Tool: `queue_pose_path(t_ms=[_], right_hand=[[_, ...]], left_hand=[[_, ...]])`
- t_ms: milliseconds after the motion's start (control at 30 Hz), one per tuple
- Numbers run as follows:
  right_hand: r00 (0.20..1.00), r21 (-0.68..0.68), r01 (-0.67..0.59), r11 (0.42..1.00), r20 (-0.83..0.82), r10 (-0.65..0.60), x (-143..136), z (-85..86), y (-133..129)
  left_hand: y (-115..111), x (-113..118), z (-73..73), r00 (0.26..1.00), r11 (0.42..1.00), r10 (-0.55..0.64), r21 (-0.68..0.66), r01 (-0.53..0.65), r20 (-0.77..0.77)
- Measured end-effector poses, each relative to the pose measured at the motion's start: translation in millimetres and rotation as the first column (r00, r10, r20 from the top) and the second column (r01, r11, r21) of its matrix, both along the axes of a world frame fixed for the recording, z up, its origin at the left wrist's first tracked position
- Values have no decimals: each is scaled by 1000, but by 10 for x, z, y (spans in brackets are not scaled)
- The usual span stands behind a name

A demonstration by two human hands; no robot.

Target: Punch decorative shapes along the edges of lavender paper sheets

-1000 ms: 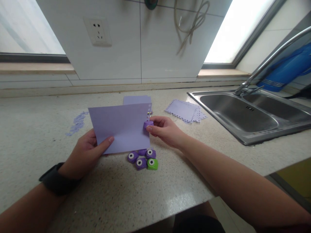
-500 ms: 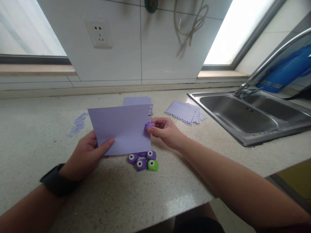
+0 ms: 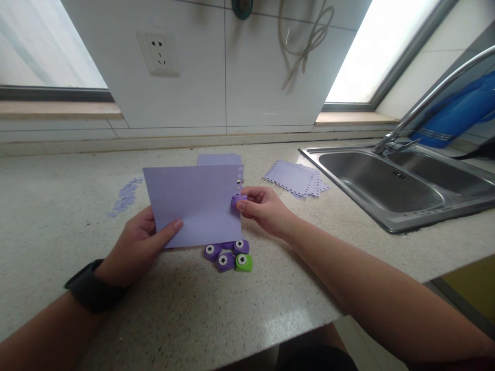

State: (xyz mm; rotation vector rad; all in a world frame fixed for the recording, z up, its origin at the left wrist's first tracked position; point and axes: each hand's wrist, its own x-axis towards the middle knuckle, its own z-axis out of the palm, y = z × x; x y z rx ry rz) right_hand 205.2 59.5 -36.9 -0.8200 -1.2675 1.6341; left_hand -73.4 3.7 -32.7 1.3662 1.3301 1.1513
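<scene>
A sheet of purple paper [image 3: 197,203] is held up off the counter, its lower left part gripped by my left hand [image 3: 145,239] with the thumb in front and the fingers behind. Pinched in my right hand [image 3: 265,208] is a small purple craft punch [image 3: 238,199], set on the sheet's right edge. Above the punch, a short row of small cut-out holes runs along that edge. Just below the sheet lie several more purple punches [image 3: 225,262] with star marks on white buttons, partly hidden by the paper, and one green punch [image 3: 243,263].
Behind the held sheet lies a stack of purple paper [image 3: 218,159]. Sheets with punched edges [image 3: 291,178] overlap to the right, near the steel sink [image 3: 379,185]. Small purple paper bits [image 3: 126,197] are scattered at left. The counter's front edge [image 3: 294,337] runs close by.
The sheet's left side has shifted very slightly right. Both hands keep the same grip, and the punch stays at the right edge.
</scene>
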Motion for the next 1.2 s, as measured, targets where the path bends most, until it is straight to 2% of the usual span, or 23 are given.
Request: queue_pose_path(t_ms=[267,500,733,1200], right_hand=[[1000,-11,-12,1000,-15,12,2,11,-2],[1000,33,6,999,11,-6,60,29,0],[999,61,2,998,38,-5,88,32,17],[1000,26,1,1000,14,-1,56,55,-10]], left_hand=[[-3,16,11,1000,1000,8,-1,-8,4],[-8,7,-14,999,1000,6,-22,-5,35],[-6,10,-16,999,1000,19,13,-20,26],[-13,8,-10,1000,1000,7,2,-7,10]])
